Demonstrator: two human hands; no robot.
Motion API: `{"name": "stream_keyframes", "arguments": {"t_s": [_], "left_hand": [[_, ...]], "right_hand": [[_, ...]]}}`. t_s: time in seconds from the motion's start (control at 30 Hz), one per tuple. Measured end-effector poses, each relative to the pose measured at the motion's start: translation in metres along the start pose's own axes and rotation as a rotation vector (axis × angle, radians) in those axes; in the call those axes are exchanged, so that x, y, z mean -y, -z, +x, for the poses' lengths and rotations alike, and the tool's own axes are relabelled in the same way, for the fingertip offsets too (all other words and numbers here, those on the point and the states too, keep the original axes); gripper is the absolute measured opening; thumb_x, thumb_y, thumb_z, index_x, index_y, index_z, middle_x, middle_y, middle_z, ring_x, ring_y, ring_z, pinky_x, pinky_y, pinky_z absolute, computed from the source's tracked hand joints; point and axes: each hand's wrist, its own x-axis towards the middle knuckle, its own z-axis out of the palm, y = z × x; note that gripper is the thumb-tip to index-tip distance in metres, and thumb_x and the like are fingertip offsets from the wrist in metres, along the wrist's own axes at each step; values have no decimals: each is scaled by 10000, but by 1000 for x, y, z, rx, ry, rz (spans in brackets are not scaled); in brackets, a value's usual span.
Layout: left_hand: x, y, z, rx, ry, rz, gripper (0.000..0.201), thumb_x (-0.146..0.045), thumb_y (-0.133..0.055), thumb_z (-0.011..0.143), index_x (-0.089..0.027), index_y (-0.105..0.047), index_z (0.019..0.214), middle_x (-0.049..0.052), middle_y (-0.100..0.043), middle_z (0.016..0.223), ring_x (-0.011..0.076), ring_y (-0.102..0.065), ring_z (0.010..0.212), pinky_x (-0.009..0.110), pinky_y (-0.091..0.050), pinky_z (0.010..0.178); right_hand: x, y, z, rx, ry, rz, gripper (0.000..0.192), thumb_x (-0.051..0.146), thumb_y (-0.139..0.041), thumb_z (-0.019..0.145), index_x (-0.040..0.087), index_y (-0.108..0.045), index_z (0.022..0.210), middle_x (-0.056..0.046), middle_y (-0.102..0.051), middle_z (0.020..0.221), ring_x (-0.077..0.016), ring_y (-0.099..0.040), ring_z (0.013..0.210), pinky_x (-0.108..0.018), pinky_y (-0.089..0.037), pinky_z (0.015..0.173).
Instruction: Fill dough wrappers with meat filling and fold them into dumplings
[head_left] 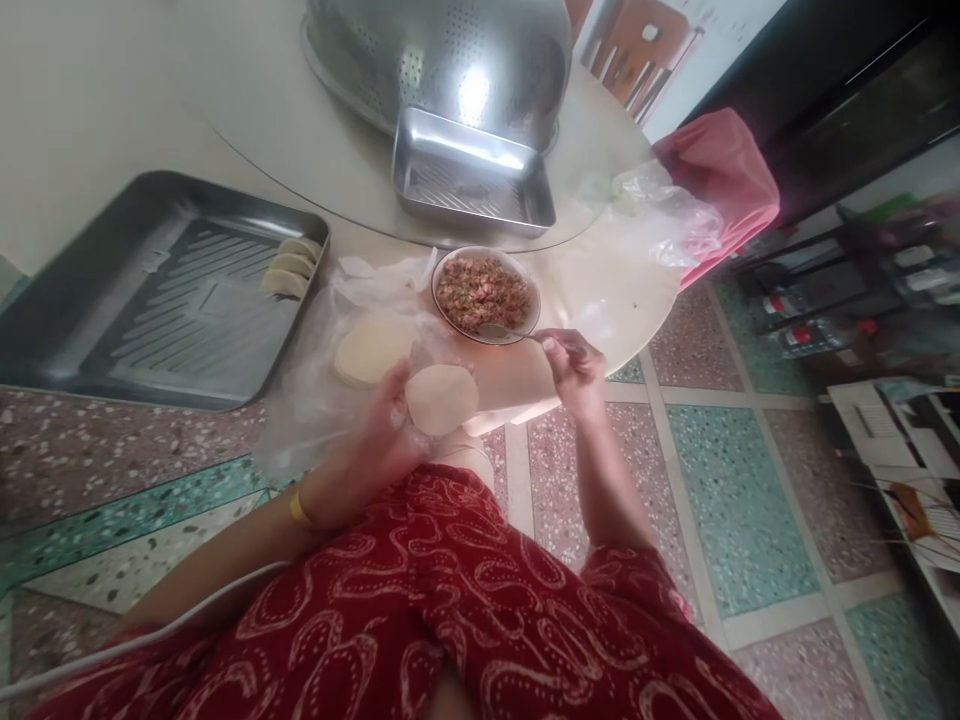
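The thin round wrapper [442, 398] is in the left hand [390, 415], raised at the near edge of the bench [600, 310]. That grip has pinched it by its left margin, thumb uppermost, leaving most of the disc free; where the fingers lie beneath cannot be told.

It looks like dough — very light, limp and soft, with a dry, slightly floury face that should not slip much. A hard pinch would likely dent or tear it, so the rim is the place to hold, with spread fingers or a palm under the middle against sagging. The stack of wrappers [367, 350], on a plastic sheet [300, 410] left of the bowl along the same edge, may cling together; lifting one by its rim seems gentlest.

The right hand [574, 365] is closed around the handle of a metal spoon [510, 332], whose head rests in the minced filling [484, 290] of the bowl [487, 252], set in from the bench's near edge. The spoon should be stiff and light, best held well up its handle; the filling looks moist, loose and clumping. Towards the bench's left edge, folded dough pieces [292, 265] sit in the dark tray [172, 340] — soft, and likely easily squashed.
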Motion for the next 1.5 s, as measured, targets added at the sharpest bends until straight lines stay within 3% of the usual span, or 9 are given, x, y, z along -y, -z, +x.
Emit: {"name": "stream_keyframes", "arguments": {"t_s": [0.13, 0.3, 0.5, 0.63, 0.77, 0.93, 1.03, 1.23, 1.5], "left_hand": [[0, 3, 9, 64, 7, 15, 558, -468, -360, 1025, -59, -669, 1247, 150, -751, 1136, 270, -671, 1151, 357, -523, 1031], [-1, 1, 14, 36, 12, -3, 559, -457, -375, 1025, -36, -658, 1261, 166, -746, 1143, 265, -672, 1150, 328, -528, 1012], [-1, 2, 18, 26, 10, 5, 552, -444, -361, 1025, -47, -673, 1247, 161, -755, 1122, 268, -688, 1119, 322, -555, 957], [1, 4, 19, 46, 11, 7, 538, -446, -372, 1022, -65, -682, 1240, 147, -767, 1092, 263, -684, 1132, 322, -554, 971], [1, 6, 17, 91, 37, 25, 528, -476, -399, 1011, -90, -706, 1202, 135, -779, 1030, 271, -703, 1089, 337, -565, 949], [-1, 2, 12, 51, 29, 47, 587, -489, -324, 1027, -69, -708, 1174, 149, -777, 1008, 262, -706, 1072, 321, -573, 912], [0, -1, 10, 5, 33, 45, 607, -481, -290, 1033, -56, -707, 1155, 157, -773, 1015, 255, -697, 1091, 312, -564, 933], [1, 3, 11, 23, 43, 29, 527, -455, -376, 1019, -68, -704, 1165, 145, -759, 1123, 251, -689, 1108, 295, -569, 900], [1, 12, 12, 79, 50, 9, 528, -461, -444, 995, -64, -662, 1265, 154, -756, 1127, 261, -705, 1055, 317, -564, 907]], "right_hand": [[16, 19, 12, -17, 259, -111, 104, 347, -655, 932, 365, -751, 968, 23, -767, 904, -210, -688, 875, -412, -565, 791], [8, 11, 26, 104, 476, -110, 183, 310, -659, 934, 440, -736, 1038, 62, -789, 927, -217, -663, 914, -429, -562, 782], [-7, 26, 21, 281, 437, -263, 182, 285, -711, 890, 420, -747, 1007, 71, -807, 957, -243, -670, 1002, -480, -516, 873], [-1, 37, 26, 307, 423, -264, 156, 309, -684, 917, 421, -746, 1006, 79, -807, 957, -233, -678, 1000, -467, -500, 891], [9, 29, 36, 279, 507, -160, 200, 325, -675, 926, 448, -727, 1075, 88, -809, 949, -206, -680, 965, -427, -521, 863], [13, 19, 42, 393, 515, -191, 99, 348, -672, 929, 396, -747, 973, 88, -812, 903, -190, -702, 892, -424, -517, 869], [15, 27, 42, 347, 484, -210, 93, 369, -659, 936, 363, -750, 952, 67, -808, 895, -196, -697, 889, -418, -514, 865], [19, 31, 37, 181, 405, -301, 183, 415, -592, 967, 339, -749, 911, 33, -784, 841, -213, -665, 859, -426, -492, 861], [18, 29, 32, 306, 335, -267, 223, 468, -578, 964, 345, -742, 876, 31, -763, 804, -216, -655, 885, -441, -496, 878]]}}
